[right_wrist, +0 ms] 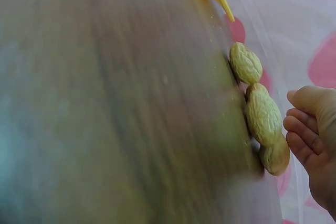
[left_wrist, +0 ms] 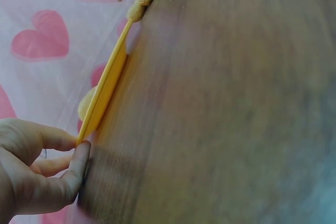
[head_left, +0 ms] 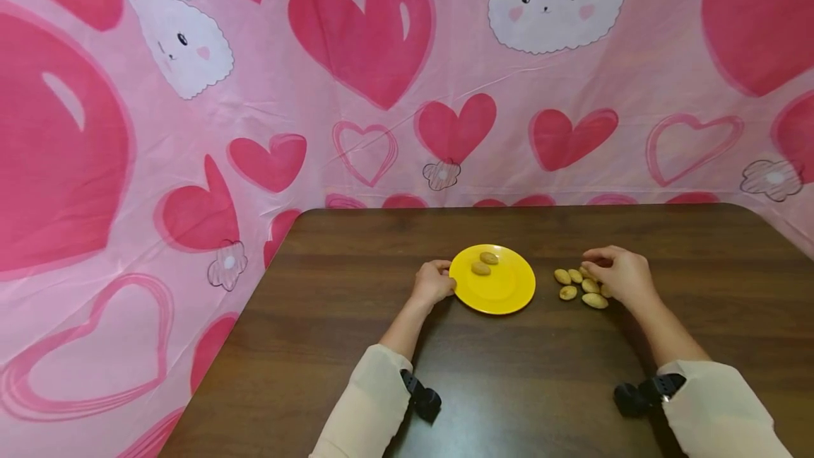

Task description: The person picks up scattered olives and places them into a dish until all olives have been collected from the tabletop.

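Observation:
A round yellow plate (head_left: 499,295) lies on the table, with two oval tan pieces (head_left: 481,268) on its far part. At the plate's left rim is my left hand (head_left: 433,283); in the left wrist view its thumb and fingers pinch that rim. Right of the plate lies a loose group of several wrinkled, tan, nut-like pieces (head_left: 594,300); their exact kind is unclear. My right hand (head_left: 622,276) is over the far right of this group and partly covers it. From the right wrist, the loosely bent fingers (right_wrist: 300,129) appear beside the pieces, with nothing visible between them.
The dark wooden table (head_left: 356,373) has rounded far corners. Behind it and along the left hangs a pink cloth (head_left: 388,154) with hearts and white animal faces. Black wrist cameras (head_left: 427,403) sit at both cream sleeves.

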Demonstrator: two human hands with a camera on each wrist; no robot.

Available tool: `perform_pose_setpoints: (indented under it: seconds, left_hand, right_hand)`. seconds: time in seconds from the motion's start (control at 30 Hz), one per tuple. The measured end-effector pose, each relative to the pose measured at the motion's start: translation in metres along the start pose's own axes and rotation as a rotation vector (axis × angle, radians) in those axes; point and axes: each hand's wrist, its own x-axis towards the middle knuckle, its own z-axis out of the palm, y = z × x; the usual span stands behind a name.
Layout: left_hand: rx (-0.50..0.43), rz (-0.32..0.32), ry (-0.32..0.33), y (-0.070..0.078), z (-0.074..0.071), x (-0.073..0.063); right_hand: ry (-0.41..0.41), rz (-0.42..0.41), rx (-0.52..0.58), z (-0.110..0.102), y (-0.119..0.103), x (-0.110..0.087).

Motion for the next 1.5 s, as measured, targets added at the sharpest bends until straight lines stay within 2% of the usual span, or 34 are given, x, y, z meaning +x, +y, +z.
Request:
perform_pose_setpoints:
  seconds: [0.23, 0.37, 0.6, 1.03, 1.5]
  left_hand:
    - [-0.007, -0.001, -0.013, -0.001, -0.001, 0.004]
    - [-0.001, -0.004, -0.017, -0.003, -0.001, 0.005]
    - [-0.01, -0.011, -0.007, 0.0, -0.001, 0.001]
    - [-0.015, -0.006, -0.005, 0.001, 0.0, 0.001]
    - [0.005, -0.014, 0.001, 0.001, 0.0, 0.0]
  right_hand:
    - [0.026, 0.011, -0.016, -0.008, 0.009, -0.006]
    - [0.025, 0.05, -0.024, -0.013, 0.015, -0.009]
    - [-0.05, 0.127, -0.024, -0.018, 0.024, -0.011]
    - [-0.165, 0.147, -0.042, -0.02, 0.028, -0.012]
    - [-0.147, 0.142, -0.045, -0.017, 0.03, -0.014]
